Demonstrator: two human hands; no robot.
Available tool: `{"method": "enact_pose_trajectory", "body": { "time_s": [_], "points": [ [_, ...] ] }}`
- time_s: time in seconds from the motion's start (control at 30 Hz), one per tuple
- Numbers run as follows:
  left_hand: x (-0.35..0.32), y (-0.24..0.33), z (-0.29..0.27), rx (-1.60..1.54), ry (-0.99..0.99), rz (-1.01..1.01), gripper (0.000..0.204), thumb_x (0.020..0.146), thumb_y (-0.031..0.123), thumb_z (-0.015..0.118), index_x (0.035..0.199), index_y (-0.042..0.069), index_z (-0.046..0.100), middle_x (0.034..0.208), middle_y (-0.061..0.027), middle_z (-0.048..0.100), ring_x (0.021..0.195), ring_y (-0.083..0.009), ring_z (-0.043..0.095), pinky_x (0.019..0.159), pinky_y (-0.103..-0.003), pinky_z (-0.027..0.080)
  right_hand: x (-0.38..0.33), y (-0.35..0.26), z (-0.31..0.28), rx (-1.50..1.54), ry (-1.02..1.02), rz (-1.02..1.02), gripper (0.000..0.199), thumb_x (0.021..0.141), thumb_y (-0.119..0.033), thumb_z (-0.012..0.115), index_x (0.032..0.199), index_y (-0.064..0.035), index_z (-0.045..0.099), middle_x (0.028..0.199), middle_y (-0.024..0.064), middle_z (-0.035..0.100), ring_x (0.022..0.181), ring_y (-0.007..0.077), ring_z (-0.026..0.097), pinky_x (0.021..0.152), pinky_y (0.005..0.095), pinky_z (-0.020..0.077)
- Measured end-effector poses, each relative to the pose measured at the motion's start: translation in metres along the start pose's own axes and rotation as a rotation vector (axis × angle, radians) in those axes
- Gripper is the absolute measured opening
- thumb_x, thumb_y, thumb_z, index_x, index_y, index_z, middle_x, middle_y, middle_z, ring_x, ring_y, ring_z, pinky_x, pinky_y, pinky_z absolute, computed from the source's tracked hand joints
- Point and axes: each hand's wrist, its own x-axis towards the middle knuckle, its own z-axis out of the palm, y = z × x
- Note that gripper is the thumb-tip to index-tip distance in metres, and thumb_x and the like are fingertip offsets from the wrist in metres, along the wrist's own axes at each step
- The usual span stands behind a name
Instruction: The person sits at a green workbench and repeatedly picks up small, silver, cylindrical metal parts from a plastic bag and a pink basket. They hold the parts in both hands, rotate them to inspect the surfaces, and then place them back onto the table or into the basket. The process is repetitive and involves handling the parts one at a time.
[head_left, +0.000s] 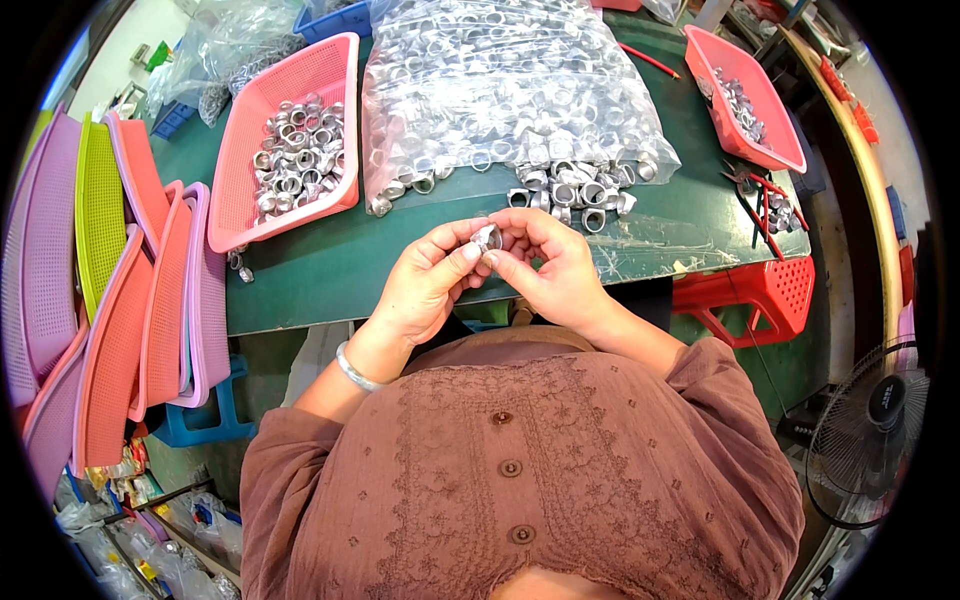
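Note:
My left hand (430,272) and my right hand (552,266) meet just above the near edge of the green table (300,300). Between their fingertips is a silver-grey metal ring (487,237), gripped from both sides; fingers cover part of it. Just beyond my hands lies a loose pile of similar metal rings (566,186), at the mouth of a large clear plastic bag (500,85) full of them. To the left, a pink basket (226,215) holds more rings. Two or so small pieces (240,266) lie beside its near corner.
A second pink basket (778,155) with metal pieces stands at the far right, near red-handled pliers (765,212). Stacked coloured baskets (90,220) crowd the left side. A red stool (775,298) sits under the table's right end, a fan (868,430) at lower right.

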Motion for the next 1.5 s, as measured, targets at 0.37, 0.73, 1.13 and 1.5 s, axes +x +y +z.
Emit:
{"method": "enact_pose_trajectory", "body": {
  "time_s": [0.37,0.73,1.13,1.5],
  "points": [
    [-0.001,-0.001,-0.001,0.057,-0.056,0.028,0.031,0.090,0.012,0.052,0.120,0.003,0.052,0.102,-0.0017,0.058,0.082,-0.0066,0.053,0.073,-0.021,0.044,0.000,-0.009,0.003,-0.096,0.060,-0.144,0.026,0.078,0.002,0.063,0.102,-0.0010,0.056,0.081,0.0030,0.053,0.060,0.0044,0.052,0.052,0.0190,0.0440],
    [-0.003,0.000,-0.001,0.067,-0.055,0.032,0.030,0.089,0.012,0.053,0.118,0.005,0.053,0.100,-0.0015,0.058,0.083,-0.0080,0.053,0.072,-0.023,0.044,0.000,-0.006,0.003,-0.189,0.067,-0.204,0.027,0.076,0.002,0.064,0.101,-0.0032,0.058,0.078,0.0029,0.052,0.058,0.0062,0.051,0.050,0.0200,0.0430],
    [-0.002,0.000,-0.001,0.066,-0.052,0.053,0.030,0.088,0.012,0.056,0.117,0.005,0.052,0.103,-0.0017,0.057,0.083,-0.0066,0.052,0.072,-0.021,0.043,0.001,-0.005,0.003,-0.192,0.062,-0.221,0.030,0.075,0.003,0.064,0.103,-0.0037,0.057,0.079,0.0029,0.053,0.059,0.0068,0.050,0.051,0.0203,0.0428],
    [-0.002,-0.001,-0.003,0.062,-0.003,0.040,0.024,0.084,0.010,0.061,0.106,0.005,0.054,0.094,0.0001,0.056,0.077,-0.0060,0.050,0.068,-0.019,0.043,-0.001,0.006,0.004,-0.068,0.053,-0.126,0.037,0.076,0.000,0.065,0.110,-0.0007,0.051,0.080,0.0028,0.055,0.060,0.0053,0.048,0.051,0.0191,0.0411]
  ]
}}
